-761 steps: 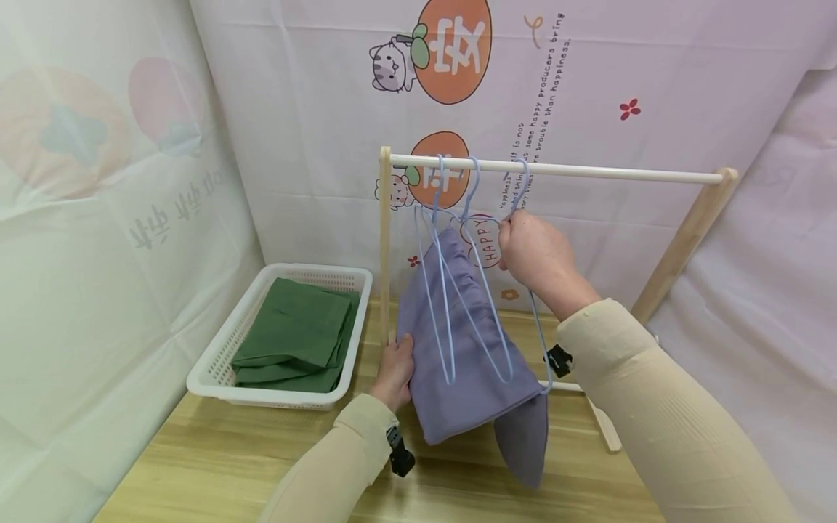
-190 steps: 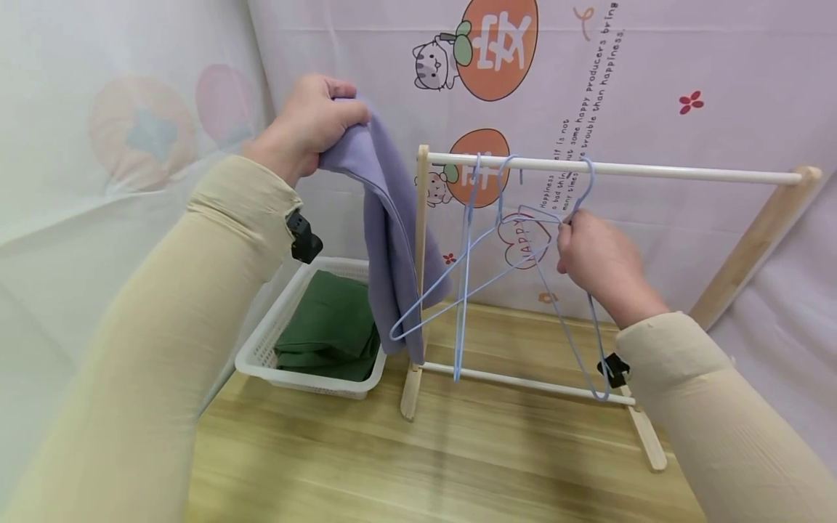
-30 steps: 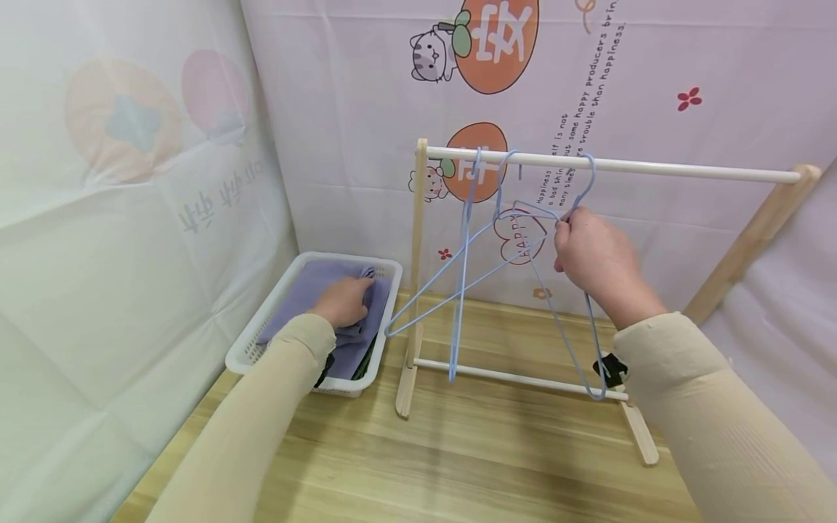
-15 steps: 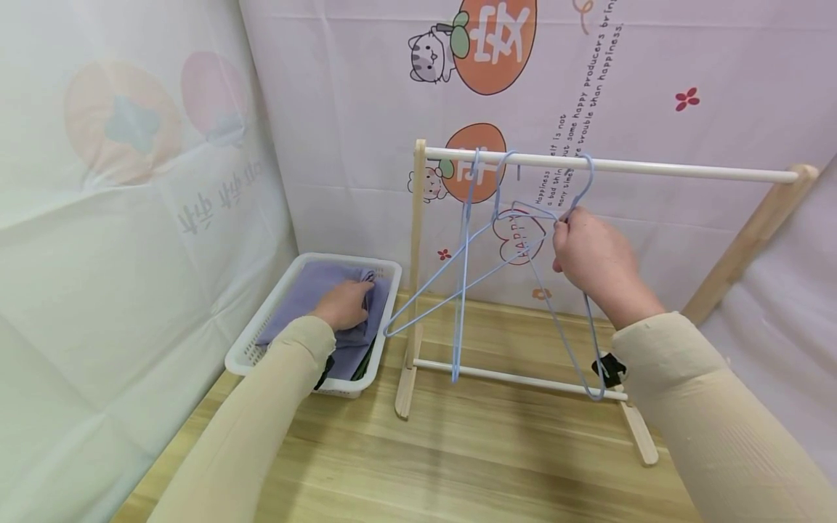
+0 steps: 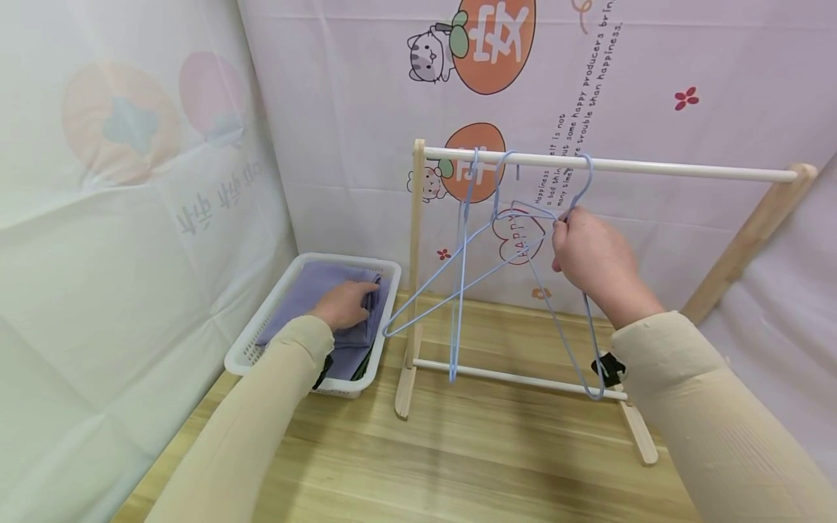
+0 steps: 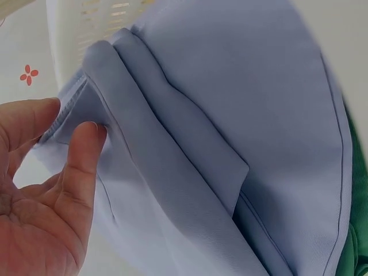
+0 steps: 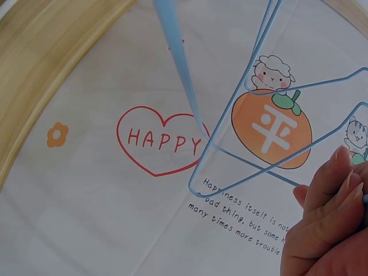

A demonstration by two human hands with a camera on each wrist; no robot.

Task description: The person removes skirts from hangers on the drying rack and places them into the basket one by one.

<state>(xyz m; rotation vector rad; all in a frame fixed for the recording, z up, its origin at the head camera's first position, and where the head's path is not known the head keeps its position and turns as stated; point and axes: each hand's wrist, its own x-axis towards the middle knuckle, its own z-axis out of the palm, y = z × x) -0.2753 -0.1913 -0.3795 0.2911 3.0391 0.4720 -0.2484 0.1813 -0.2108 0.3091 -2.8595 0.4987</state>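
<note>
A purple garment (image 5: 314, 280) with stitched hems lies folded in the white basket (image 5: 394, 298), covering most of a green cloth (image 5: 362, 368). My left hand (image 5: 343, 305) rests over its folds. The left wrist view shows my thumb and fingers (image 6: 83, 164) spread loosely at the garment's folded edge (image 6: 115, 109), touching it without a clear pinch. On the rack, my right hand (image 5: 598, 250) grips a light blue wire hanger (image 5: 591, 171) just below its hook. Curled fingers (image 7: 330, 201) show in the right wrist view; the hanger's neck is hidden there.
Two more blue hangers (image 5: 496, 196) hang left of my right hand on the rack's white bar (image 5: 686, 169). Its left wooden post (image 5: 418, 247) stands beside the basket. A lower bar (image 5: 516, 376) spans the rack above the wooden table (image 5: 445, 465). Printed cloth (image 5: 340, 131) walls the back.
Several seconds ago my left hand held the purple garment up; now it lies on the green cloth in the basket. Lately the crumpled fold at my left fingertips has flattened. The right hand stays put.
</note>
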